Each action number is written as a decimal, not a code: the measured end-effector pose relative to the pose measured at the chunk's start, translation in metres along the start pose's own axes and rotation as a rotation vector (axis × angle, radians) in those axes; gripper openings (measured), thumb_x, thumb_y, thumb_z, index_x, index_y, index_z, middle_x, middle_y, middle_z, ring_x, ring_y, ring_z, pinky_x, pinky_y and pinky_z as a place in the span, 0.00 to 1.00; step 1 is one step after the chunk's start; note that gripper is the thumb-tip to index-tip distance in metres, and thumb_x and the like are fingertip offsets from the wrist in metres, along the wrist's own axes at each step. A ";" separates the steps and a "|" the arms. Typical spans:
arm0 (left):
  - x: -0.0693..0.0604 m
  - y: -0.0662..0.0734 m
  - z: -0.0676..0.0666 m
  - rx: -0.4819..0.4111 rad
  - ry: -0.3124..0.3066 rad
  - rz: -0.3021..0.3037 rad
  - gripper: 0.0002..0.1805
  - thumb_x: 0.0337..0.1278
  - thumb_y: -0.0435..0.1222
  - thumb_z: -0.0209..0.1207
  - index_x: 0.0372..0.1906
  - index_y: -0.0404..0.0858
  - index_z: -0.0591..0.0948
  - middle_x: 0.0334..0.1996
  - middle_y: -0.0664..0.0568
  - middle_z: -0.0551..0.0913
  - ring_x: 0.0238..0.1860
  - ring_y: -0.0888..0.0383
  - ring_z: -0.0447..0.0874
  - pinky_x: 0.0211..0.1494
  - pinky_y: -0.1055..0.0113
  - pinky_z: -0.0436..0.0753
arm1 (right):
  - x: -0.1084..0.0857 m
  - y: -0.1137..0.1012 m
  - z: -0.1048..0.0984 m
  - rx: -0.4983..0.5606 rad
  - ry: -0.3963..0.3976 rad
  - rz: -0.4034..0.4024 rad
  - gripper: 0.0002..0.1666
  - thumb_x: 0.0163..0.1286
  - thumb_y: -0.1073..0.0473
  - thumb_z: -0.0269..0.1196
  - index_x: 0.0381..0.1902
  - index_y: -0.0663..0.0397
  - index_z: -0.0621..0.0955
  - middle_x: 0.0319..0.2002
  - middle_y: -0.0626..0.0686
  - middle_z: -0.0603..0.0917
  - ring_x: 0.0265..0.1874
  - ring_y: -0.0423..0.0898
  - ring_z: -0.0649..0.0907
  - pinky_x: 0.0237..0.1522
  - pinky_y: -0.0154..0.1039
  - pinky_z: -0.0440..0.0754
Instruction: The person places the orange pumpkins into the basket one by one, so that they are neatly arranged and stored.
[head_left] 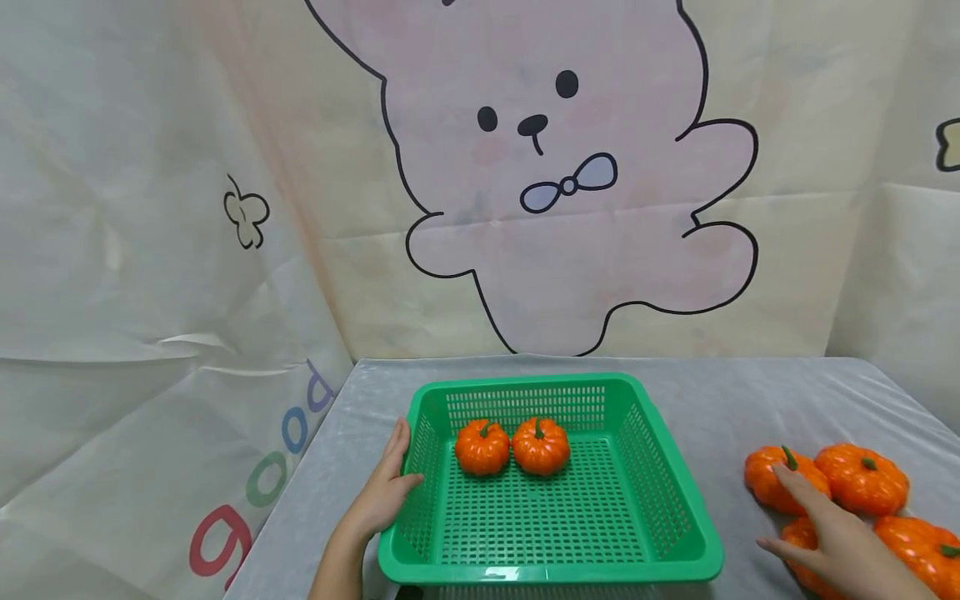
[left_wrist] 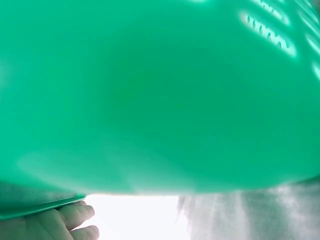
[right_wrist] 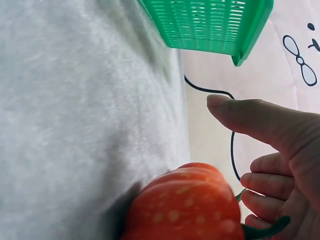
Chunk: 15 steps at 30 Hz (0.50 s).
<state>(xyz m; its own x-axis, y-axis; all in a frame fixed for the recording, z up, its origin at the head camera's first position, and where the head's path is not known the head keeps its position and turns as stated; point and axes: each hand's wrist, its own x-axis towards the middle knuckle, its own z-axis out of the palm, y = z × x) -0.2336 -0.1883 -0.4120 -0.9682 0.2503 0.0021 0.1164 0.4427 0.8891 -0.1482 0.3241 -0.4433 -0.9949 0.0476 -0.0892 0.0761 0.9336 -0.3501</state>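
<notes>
A green plastic basket [head_left: 551,573] stands on the table with two small orange pumpkins, the left one [head_left: 482,447] and the right one [head_left: 541,447], side by side near its back wall. My left hand [head_left: 381,492] rests against the basket's left rim, its fingers extended along the outside and the thumb reaching over the edge. At the right, my right hand [head_left: 840,542] hovers over several more pumpkins with thumb and fingers spread apart. Nearest its fingertips is a pumpkin [head_left: 765,477] with a green stem. A pumpkin [right_wrist: 185,205] also shows below the hand in the right wrist view.
Grey cloth covers the table [head_left: 731,417]. Another pumpkin [head_left: 862,479] sits at the back of the right-hand group, and one [head_left: 926,550] lies at the front right. A printed fabric backdrop [head_left: 540,258] with a bear drawing hangs behind the table.
</notes>
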 end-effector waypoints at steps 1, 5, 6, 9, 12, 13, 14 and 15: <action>0.000 0.000 0.000 0.000 0.000 -0.001 0.44 0.56 0.25 0.48 0.73 0.36 0.38 0.74 0.43 0.30 0.74 0.42 0.26 0.70 0.39 0.37 | 0.000 0.002 0.002 -0.007 -0.012 0.010 0.64 0.48 0.33 0.66 0.64 0.77 0.56 0.55 0.82 0.64 0.40 0.63 0.79 0.38 0.60 0.77; -0.001 0.000 0.000 0.000 0.002 -0.001 0.44 0.56 0.25 0.48 0.73 0.36 0.38 0.74 0.43 0.30 0.74 0.42 0.26 0.70 0.39 0.37 | -0.002 0.007 0.007 -0.004 -0.031 0.019 0.64 0.47 0.33 0.67 0.64 0.77 0.56 0.56 0.81 0.64 0.45 0.67 0.76 0.40 0.62 0.75; -0.001 0.000 0.000 -0.001 0.002 -0.002 0.44 0.56 0.25 0.48 0.73 0.36 0.38 0.74 0.42 0.30 0.74 0.42 0.26 0.70 0.39 0.37 | -0.003 0.007 0.008 0.000 -0.027 0.016 0.64 0.47 0.34 0.67 0.64 0.77 0.56 0.56 0.80 0.64 0.46 0.68 0.75 0.41 0.63 0.74; -0.001 0.000 0.000 -0.002 0.004 -0.006 0.44 0.56 0.25 0.48 0.73 0.36 0.38 0.74 0.42 0.30 0.74 0.42 0.27 0.70 0.39 0.37 | -0.009 0.008 0.007 0.011 -0.030 0.029 0.63 0.49 0.35 0.67 0.64 0.78 0.56 0.57 0.81 0.62 0.47 0.70 0.75 0.42 0.63 0.74; -0.001 0.000 0.000 -0.005 0.004 -0.014 0.45 0.55 0.25 0.48 0.73 0.37 0.38 0.74 0.42 0.30 0.73 0.41 0.26 0.70 0.38 0.37 | -0.014 0.010 0.004 0.017 -0.056 0.058 0.63 0.51 0.35 0.65 0.65 0.78 0.53 0.59 0.82 0.58 0.49 0.76 0.71 0.42 0.64 0.73; -0.001 0.000 0.000 -0.005 0.004 -0.016 0.45 0.55 0.24 0.48 0.73 0.37 0.38 0.74 0.42 0.30 0.73 0.41 0.26 0.70 0.38 0.37 | -0.015 0.011 0.004 0.020 -0.078 0.076 0.64 0.52 0.34 0.64 0.66 0.78 0.52 0.59 0.83 0.56 0.50 0.78 0.69 0.43 0.65 0.72; -0.001 0.000 0.000 -0.006 0.005 -0.019 0.45 0.55 0.24 0.48 0.73 0.37 0.38 0.74 0.42 0.30 0.73 0.41 0.26 0.70 0.38 0.37 | -0.016 0.013 0.003 0.023 -0.086 0.084 0.64 0.52 0.33 0.63 0.66 0.78 0.51 0.59 0.83 0.55 0.51 0.79 0.67 0.43 0.66 0.72; -0.001 0.000 0.000 -0.007 0.006 -0.020 0.45 0.54 0.24 0.48 0.74 0.36 0.38 0.74 0.42 0.30 0.73 0.41 0.27 0.70 0.38 0.37 | -0.017 0.014 0.004 0.030 -0.110 0.107 0.66 0.52 0.32 0.62 0.67 0.77 0.49 0.60 0.84 0.53 0.52 0.81 0.64 0.44 0.67 0.71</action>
<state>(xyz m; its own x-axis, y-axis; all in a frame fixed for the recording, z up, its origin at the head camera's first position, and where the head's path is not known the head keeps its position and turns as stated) -0.2325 -0.1883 -0.4120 -0.9717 0.2358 -0.0130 0.0953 0.4419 0.8920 -0.1296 0.3354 -0.4501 -0.9678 0.1057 -0.2283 0.1849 0.9143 -0.3605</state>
